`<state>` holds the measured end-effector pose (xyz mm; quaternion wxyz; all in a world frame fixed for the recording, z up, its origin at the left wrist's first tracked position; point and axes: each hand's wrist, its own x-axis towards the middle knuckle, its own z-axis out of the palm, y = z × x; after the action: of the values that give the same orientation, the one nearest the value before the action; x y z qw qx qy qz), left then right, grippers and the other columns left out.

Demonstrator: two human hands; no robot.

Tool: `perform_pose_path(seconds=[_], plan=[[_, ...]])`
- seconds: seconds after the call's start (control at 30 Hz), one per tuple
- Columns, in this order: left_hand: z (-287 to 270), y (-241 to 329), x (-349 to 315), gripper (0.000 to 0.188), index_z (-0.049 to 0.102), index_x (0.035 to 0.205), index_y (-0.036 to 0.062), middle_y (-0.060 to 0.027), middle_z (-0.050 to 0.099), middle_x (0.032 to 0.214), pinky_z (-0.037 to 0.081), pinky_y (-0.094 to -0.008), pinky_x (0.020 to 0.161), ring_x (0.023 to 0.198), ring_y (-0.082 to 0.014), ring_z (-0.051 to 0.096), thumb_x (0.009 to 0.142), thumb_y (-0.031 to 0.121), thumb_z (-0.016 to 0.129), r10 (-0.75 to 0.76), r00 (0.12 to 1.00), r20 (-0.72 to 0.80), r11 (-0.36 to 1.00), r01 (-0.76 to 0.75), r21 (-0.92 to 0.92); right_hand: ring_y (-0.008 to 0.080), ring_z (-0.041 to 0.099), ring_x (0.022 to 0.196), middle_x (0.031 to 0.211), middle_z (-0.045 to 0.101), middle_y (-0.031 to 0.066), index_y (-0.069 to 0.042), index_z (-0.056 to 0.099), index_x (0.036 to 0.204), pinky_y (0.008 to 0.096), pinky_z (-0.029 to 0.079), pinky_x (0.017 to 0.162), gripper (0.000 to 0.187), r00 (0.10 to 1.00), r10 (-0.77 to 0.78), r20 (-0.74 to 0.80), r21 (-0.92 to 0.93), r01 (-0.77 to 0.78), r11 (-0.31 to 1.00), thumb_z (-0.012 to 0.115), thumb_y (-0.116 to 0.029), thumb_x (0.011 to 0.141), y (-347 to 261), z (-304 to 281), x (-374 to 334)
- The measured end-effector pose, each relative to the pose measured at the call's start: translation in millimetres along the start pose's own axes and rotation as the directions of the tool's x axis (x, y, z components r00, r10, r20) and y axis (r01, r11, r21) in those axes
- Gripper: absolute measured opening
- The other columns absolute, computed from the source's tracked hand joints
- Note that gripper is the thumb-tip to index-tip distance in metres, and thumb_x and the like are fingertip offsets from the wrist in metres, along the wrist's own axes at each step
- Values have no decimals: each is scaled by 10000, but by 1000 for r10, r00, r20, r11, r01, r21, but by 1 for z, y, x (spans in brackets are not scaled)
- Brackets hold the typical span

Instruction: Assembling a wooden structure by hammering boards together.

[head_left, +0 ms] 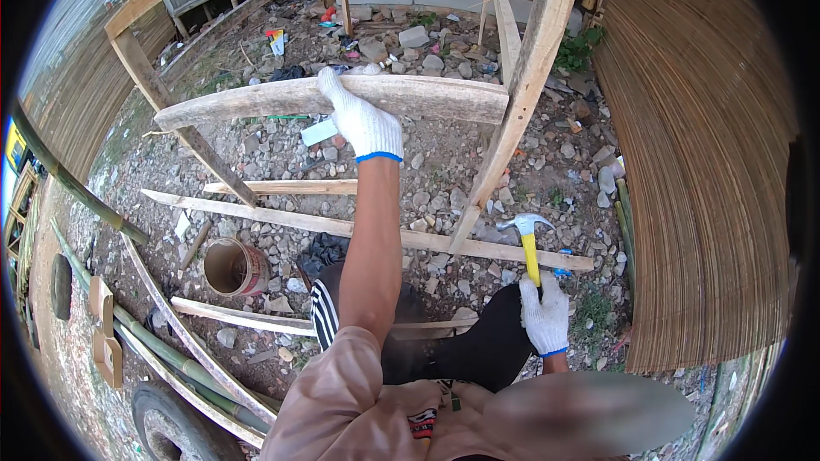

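My left hand, in a white knit glove with a blue cuff, grips a weathered wooden plank held horizontally across a timber frame. The plank's right end meets a slanted upright post. My right hand, gloved the same way, is closed around the yellow handle of a claw hammer, whose steel head points up, low and to the right of the post. My knees in dark trousers show below.
Stony ground with rubble and litter lies under the frame. Loose wooden slats lie across it, with a rusty can beside them. A woven bamboo wall stands at right. Bamboo poles and a tyre lie at lower left.
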<state>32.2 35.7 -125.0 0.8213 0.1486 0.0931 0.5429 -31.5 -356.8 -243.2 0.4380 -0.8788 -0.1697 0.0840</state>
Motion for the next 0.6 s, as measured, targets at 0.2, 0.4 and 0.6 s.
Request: perform_pose_path(seconds=[0.2,0.4,0.6], plan=[[13,0,-23,798,347,1482,150,-209,596,1248,455,-503,1031,1133,-320,585,931,637,657,18,1000,-4,1000,-18,17,438,681,776,841,666,249,-20,667,1142,466,514,686,371,1000,-13,1,-72,13,997,633,-367,1015,-6,0,0],[4,-5,-10,712,487,1348,21,-150,666,1076,527,-442,916,959,-281,653,933,552,718,29,998,-52,998,-32,-60,428,660,731,817,653,234,-40,679,1136,469,503,682,349,1000,12,1,-97,-12,995,627,-365,1020,-13,3,-3],[10,-5,-20,695,519,1328,13,-145,666,1089,536,-445,898,945,-262,658,930,543,729,14,998,-67,997,-20,-80,401,654,729,850,650,222,-60,705,1102,459,500,689,323,1000,-14,-20,-41,14,999,629,-362,1020,-7,5,-3]])
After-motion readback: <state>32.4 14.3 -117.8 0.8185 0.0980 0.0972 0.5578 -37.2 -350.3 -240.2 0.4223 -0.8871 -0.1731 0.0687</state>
